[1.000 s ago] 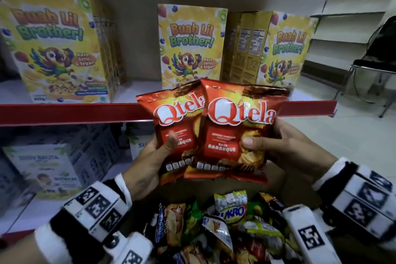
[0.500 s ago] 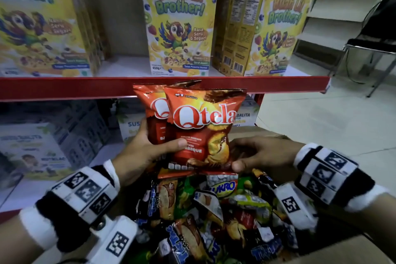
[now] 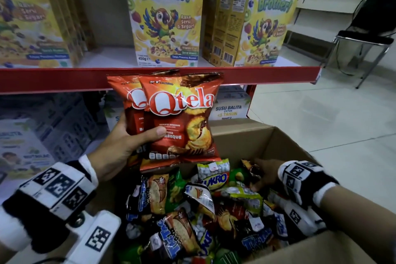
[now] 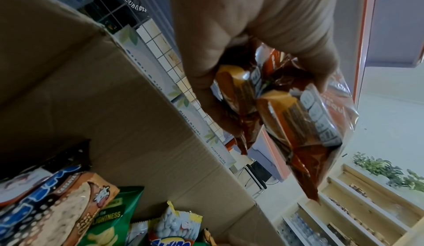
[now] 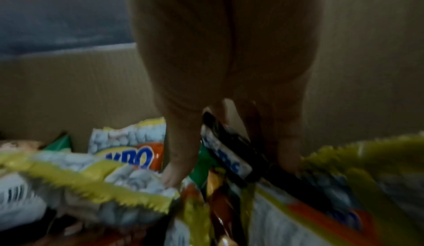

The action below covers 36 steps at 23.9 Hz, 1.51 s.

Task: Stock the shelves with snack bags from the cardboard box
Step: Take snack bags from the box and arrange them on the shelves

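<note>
My left hand (image 3: 130,141) grips two red Qtela barbeque bags (image 3: 182,118) upright, one overlapping the other, in front of the red shelf edge (image 3: 53,79). The left wrist view shows the bags (image 4: 305,123) from below, pinched between thumb and fingers of that hand (image 4: 263,79). Below them stands the open cardboard box (image 3: 246,133), full of mixed snack bags. My right hand (image 3: 256,178) is down inside the box at its far right. In the blurred right wrist view, its thumb and fingers (image 5: 231,166) close around a dark snack bag (image 5: 227,150).
Yellow cereal boxes (image 3: 165,17) stand on the upper shelf, with gaps between them. Milk cartons (image 3: 228,109) fill the lower shelf behind the box. A Sukro bag (image 3: 214,176) lies on top of the pile. A chair (image 3: 364,38) stands on the tiled floor at right.
My right hand let go of the front Qtela bag and dropped into the box. Both bags are now held by my left hand alone, slightly lower against the shelf edge.
</note>
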Available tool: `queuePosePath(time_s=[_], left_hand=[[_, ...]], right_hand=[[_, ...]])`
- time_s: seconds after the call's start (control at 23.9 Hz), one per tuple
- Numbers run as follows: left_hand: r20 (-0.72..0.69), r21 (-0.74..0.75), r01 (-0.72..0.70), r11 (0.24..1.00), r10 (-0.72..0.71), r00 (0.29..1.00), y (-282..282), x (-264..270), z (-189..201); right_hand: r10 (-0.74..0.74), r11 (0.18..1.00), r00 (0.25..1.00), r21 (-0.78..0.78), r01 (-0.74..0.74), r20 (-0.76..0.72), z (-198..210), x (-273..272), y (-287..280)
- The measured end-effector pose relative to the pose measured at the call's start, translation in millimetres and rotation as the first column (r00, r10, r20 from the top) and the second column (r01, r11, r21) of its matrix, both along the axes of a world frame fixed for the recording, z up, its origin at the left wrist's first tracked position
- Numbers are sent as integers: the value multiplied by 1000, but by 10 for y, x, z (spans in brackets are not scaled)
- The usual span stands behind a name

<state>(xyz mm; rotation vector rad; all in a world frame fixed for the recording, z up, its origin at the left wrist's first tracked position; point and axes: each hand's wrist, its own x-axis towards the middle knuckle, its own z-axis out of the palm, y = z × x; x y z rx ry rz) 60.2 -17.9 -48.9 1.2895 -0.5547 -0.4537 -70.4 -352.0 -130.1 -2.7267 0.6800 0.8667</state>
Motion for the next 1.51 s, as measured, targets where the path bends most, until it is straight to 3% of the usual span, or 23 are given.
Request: queuePosePath(time_s=[0.17,0.25,0.33,0.38,0.46,0.54,0.63,0.71,0.8,0.92,1.0,1.05,1.13,1.34,1.51], left_hand=[[6,12,-4,1000,4,1000,14,-5,-4],[15,10,2,1000,-2,1000,8,-13,7],[15,5,-1,1000,1,1000,-1,-23,9],[19,3,-7,1000,7,1000,-10,-25,7],[22,-11,-23,1000,23,999,-27,-27,6],[20,-31,-52,998,52,998,-39,-24,-2],[21,-44,-92,995,93,995,-45,-37,12],[33,-51,-135,989,137,990,-52,-60,43],[54,-52,-170,984,173,983,-76,-86,61],[49,-37,-220,975,222,974,-123,-137,82],[32,-18,-244,970,245,969,-156,-170,93],[20,-14,-247,969,247,969,-169,-188,105],[-15,-34,-233,972,232,973,-188,-202,127],[-12,-85,-245,966,245,969,-151,-184,164],[9,-66,-237,969,238,971,-113,-187,160]], right_hand=[[73,993,989,-101,-61,126,-88,23,-43],[8,997,980,-71,6,197,48,24,-55],[-98,994,941,69,80,325,283,28,-58],[-170,974,894,210,88,415,420,31,-60],[-381,839,782,540,68,493,777,14,30],[-584,576,700,818,1,411,1133,-44,182],[-658,360,655,919,-159,371,1426,-102,291],[-695,291,592,912,-288,409,1653,-149,397],[-716,387,469,853,-350,517,1771,-142,505],[-618,671,181,634,-385,765,1829,-129,787],[-313,888,24,302,-347,949,1769,-105,1026],[-124,944,6,119,-309,992,1710,-97,1147],[70,955,42,-54,-292,997,1575,-99,1340],[-239,890,98,258,-375,966,1520,-12,1472],[-496,710,196,525,-469,846,1585,33,1396]])
